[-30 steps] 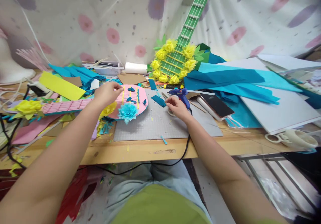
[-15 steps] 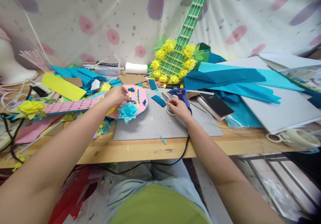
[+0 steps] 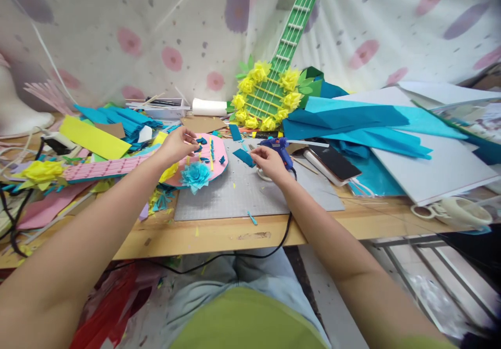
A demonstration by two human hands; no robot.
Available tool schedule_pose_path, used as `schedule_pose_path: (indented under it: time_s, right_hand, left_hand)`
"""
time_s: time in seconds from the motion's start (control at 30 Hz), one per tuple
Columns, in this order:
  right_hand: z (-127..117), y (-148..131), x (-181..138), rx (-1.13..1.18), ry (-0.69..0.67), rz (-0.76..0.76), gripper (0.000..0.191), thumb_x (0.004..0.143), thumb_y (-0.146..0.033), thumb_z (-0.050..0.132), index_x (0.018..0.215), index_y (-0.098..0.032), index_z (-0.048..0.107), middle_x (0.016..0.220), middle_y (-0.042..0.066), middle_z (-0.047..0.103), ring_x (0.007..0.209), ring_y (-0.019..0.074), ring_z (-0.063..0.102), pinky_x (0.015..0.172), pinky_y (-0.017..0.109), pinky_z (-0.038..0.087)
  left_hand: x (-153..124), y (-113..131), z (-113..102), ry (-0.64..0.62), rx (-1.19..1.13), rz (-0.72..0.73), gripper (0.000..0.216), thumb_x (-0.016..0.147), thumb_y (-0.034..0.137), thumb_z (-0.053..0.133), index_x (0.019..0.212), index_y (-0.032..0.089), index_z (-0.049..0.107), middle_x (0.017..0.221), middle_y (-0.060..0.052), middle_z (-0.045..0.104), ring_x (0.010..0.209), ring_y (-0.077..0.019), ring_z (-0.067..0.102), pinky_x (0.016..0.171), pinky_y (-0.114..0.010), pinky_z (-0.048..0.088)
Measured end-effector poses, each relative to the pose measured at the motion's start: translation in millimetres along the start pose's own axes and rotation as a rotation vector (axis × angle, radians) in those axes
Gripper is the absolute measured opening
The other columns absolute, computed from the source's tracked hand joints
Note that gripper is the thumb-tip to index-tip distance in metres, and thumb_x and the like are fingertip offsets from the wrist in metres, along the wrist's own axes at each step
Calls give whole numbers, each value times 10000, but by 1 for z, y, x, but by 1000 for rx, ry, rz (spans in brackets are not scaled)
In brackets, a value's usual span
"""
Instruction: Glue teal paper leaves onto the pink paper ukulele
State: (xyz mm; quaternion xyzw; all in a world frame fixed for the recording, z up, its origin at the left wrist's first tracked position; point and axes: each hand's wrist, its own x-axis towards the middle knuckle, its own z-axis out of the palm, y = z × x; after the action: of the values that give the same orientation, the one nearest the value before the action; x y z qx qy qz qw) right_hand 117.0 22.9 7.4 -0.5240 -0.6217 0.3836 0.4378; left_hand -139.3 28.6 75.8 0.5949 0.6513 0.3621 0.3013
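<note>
My left hand (image 3: 178, 144) is over the upper left of a pink paper guitar (image 3: 217, 153). Its fingers are bent together beside small dark-blue paper bits; whatever lies between the fingertips is too small to make out. A turquoise paper flower (image 3: 196, 177) is fixed to the guitar's body below. Over the grey cutting mat (image 3: 235, 203), my right hand (image 3: 269, 162) pinches the right end of a dark-blue paper strip (image 3: 242, 156). Just behind that hand lies a blue glue gun (image 3: 282, 148), and a white roll (image 3: 263, 174) is partly hidden under the hand.
A green paper guitar (image 3: 287, 49) with yellow flowers leans at the back. A phone (image 3: 337, 161) and blue crepe paper (image 3: 348, 122) lie right, near a beige cup (image 3: 464, 212). Paper scraps crowd the left, including a yellow sheet (image 3: 95, 136). A black cord (image 3: 287, 234) hangs over the table edge.
My right hand has moved slightly left and away from me, onto the end of the blue strip. My left hand has lifted back a little from the guitar. The view has shifted slightly.
</note>
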Motion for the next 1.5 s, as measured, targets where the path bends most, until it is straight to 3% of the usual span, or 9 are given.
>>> schedule_pose_path:
  time_s: [0.23,0.37,0.57,0.8,0.93,1.13,1.3,1.4,1.5]
  right_hand:
    - [40,-55,15,55,-148,-34,26,751,-165,581,765,-170,559,722,-22,585,536,60,512,482,189,412]
    - [65,-75,23,87,-239,54,78,777,-108,583,806,-165,539,714,-28,580,479,52,523,438,186,421]
    - [85,-80,38,18,-323,63,124,718,-128,665,776,-166,562,575,-38,558,434,80,498,404,205,377]
    - [95,-71,56,-97,-271,-39,155,648,-85,663,755,-161,583,671,-18,609,611,108,569,588,229,456]
    - [93,-70,53,-21,-210,-24,151,672,-90,636,796,-152,574,708,-13,611,617,101,553,619,244,456]
    - [84,-74,40,174,-204,55,131,688,-85,644,739,-160,549,603,-48,546,517,75,476,542,219,426]
    - [75,-77,33,219,-207,77,135,688,-81,641,715,-165,538,576,-65,512,488,54,447,509,195,406]
    - [58,-72,27,164,-198,62,113,690,-113,639,740,-167,553,616,-50,550,523,57,477,514,190,411]
    - [20,-58,15,52,-181,51,110,693,-177,646,777,-173,575,695,-18,613,548,69,504,495,196,400]
  left_hand:
    - [-11,3,2,-18,7,47,443,577,138,758,896,181,454,849,-8,639,469,-90,577,440,-233,492]
    - [-10,1,2,5,48,84,484,567,174,781,917,184,448,929,-29,656,470,-81,577,435,-220,482]
    - [-7,-1,1,-30,109,130,557,519,193,800,957,187,456,1009,-57,662,649,-136,650,537,-239,507]
    - [-5,-5,1,-44,174,170,612,499,199,800,1033,195,502,1063,-66,637,782,-194,672,627,-298,529]
    - [-3,-8,-2,-72,77,141,573,541,211,773,1050,172,513,1102,-103,625,856,-216,668,651,-317,542]
    - [-9,1,-1,-88,-184,-46,386,628,192,718,962,135,533,800,-56,670,784,-206,683,654,-317,551]
    - [-12,8,5,-72,-227,-90,347,609,122,724,884,143,514,718,-23,655,708,-196,689,625,-300,538]
    - [-12,7,6,-41,-229,-85,368,605,127,733,870,157,480,690,-12,648,725,-210,695,621,-302,539]
    - [-15,6,5,-18,-232,-88,384,599,134,736,880,161,477,684,-10,647,759,-222,697,627,-309,545]
